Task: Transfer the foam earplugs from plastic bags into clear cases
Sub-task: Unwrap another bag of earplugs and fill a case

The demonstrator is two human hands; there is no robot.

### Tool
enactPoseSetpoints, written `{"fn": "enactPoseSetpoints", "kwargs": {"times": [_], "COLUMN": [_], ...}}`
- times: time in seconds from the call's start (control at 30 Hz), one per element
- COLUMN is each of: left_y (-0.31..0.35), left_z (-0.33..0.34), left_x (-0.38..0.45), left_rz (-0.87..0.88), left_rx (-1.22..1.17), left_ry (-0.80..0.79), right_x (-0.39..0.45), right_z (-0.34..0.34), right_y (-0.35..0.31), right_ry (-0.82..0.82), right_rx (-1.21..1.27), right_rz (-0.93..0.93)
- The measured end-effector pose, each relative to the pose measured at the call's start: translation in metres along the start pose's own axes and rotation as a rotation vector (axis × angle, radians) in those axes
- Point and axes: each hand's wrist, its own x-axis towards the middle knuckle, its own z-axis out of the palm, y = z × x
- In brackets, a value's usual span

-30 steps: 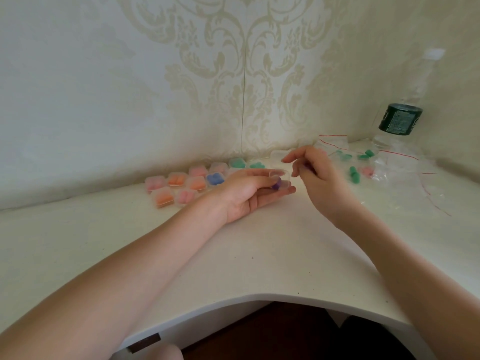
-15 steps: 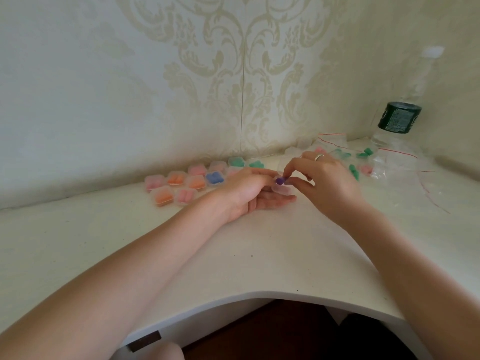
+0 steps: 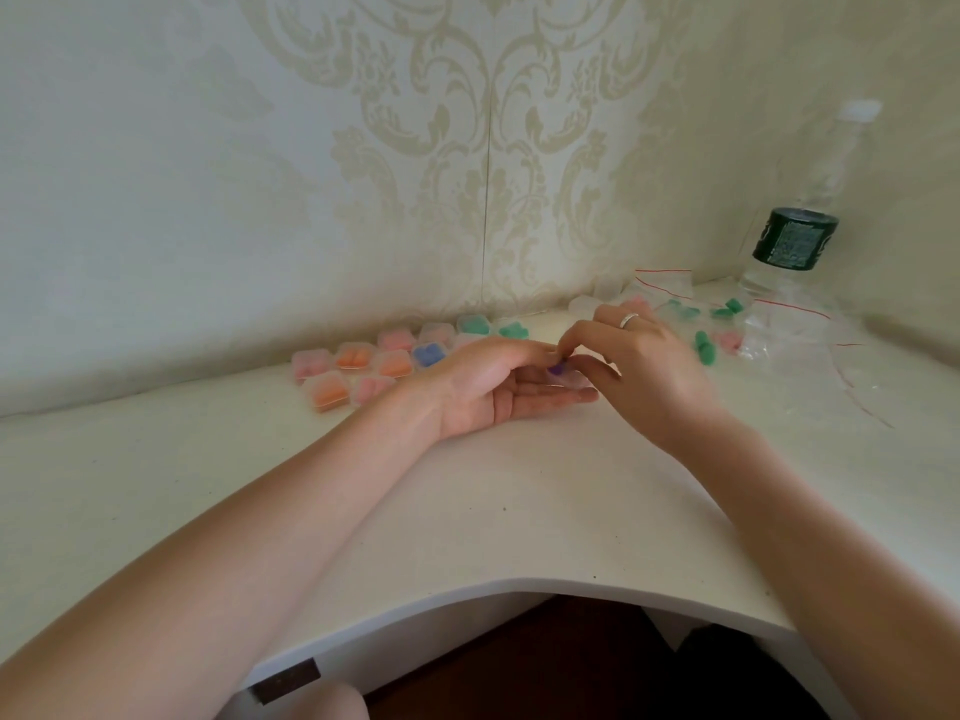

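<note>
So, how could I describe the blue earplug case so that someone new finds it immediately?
Start at the wall corner seam and look down to the white desk, where a cluster of small filled cases lies left of the hands. The blue case sits at the cluster's right edge, just beside the left hand. It is the only blue one; its neighbours hold orange, pink or green earplugs.

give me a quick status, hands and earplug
Left hand cradles clear case. Right hand pinches purple earplug at case. Nothing in the way.

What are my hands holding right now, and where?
Left hand cradles a clear case on its fingers; right hand pinches a purple earplug by its top.
</note>
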Motion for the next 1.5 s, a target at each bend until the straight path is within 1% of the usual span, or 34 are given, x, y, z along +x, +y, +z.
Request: {"fn": "enactPoseSetpoints", "kwargs": {"times": [0.1, 0.13, 0.23, 0.27, 0.3, 0.37, 0.4, 0.53, 0.6, 0.7, 0.77, 0.87, 1.07, 1.13, 1.23, 1.5], "left_y": [-0.002, -0.002, -0.003, -0.003, -0.003, -0.003, -0.003, -0.003, -0.003, -0.003, -0.002, -0.002, -0.003, -0.003, -0.003, -0.004], "left_z": [0.001, 0.002, 0.003, 0.003, 0.003, 0.004, 0.004, 0.005, 0.005, 0.007, 0.007, 0.007, 0.01, 0.009, 0.008, 0.006], "left_x": [0.001, 0.002, 0.005, 0.005, 0.005, 0.005, 0.005, 0.006, 0.006, 0.004, 0.003, 0.003, 0.004, 0.004, 0.004, 0.004], "left_rz": [0.044, 0.058, 0.063, 0.061, 0.063, 0.073, 0.08, 0.092, 0.092, 0.103, 0.109, 0.113, 0.134, 0.152, 0.169, 0.184], "left_rx": [0.025, 0.018, -0.046, -0.062, -0.073, -0.088, -0.095, -0.12, -0.101, -0.076, -0.068, -0.066, 0.017, 0.005, -0.007, -0.032], "left_ry": [0.032, 0.053, 0.123, 0.135, 0.145, 0.165, 0.174, 0.205, 0.207, 0.209, 0.203, 0.193, 0.25, 0.272, 0.253, 0.231], "right_x": [-0.001, -0.001, 0.003, 0.005, 0.006, 0.005, 0.004, 0.004, 0.002, 0.0, 0.0, 0.001, 0.0, -0.001, -0.002, -0.003], "right_z": [0.0, -0.002, -0.007, -0.008, -0.009, -0.007, -0.005, -0.009, -0.012, -0.011, -0.01, -0.01, -0.01, -0.009, -0.006, -0.004], "right_y": [-0.001, -0.001, 0.001, 0.002, 0.001, -0.003, -0.005, -0.007, -0.008, -0.006, -0.003, -0.001, -0.002, -0.001, 0.004, 0.007], "right_ry": [-0.045, -0.048, -0.008, -0.006, -0.029, -0.086, -0.09, 0.014, -0.003, -0.113, -0.141, -0.109, -0.056, -0.071, -0.075, -0.046], "right_rx": [0.062, 0.129, 0.454, 0.535, 0.583, 0.625, 0.641, 0.762, 0.727, 0.5, 0.403, 0.384, 0.326, 0.275, 0.238, 0.227], "right_rz": [0.062, 0.121, 0.395, 0.439, 0.441, 0.388, 0.372, 0.413, 0.38, 0.264, 0.215, 0.203, 0.258, 0.216, 0.149, 0.06]}}
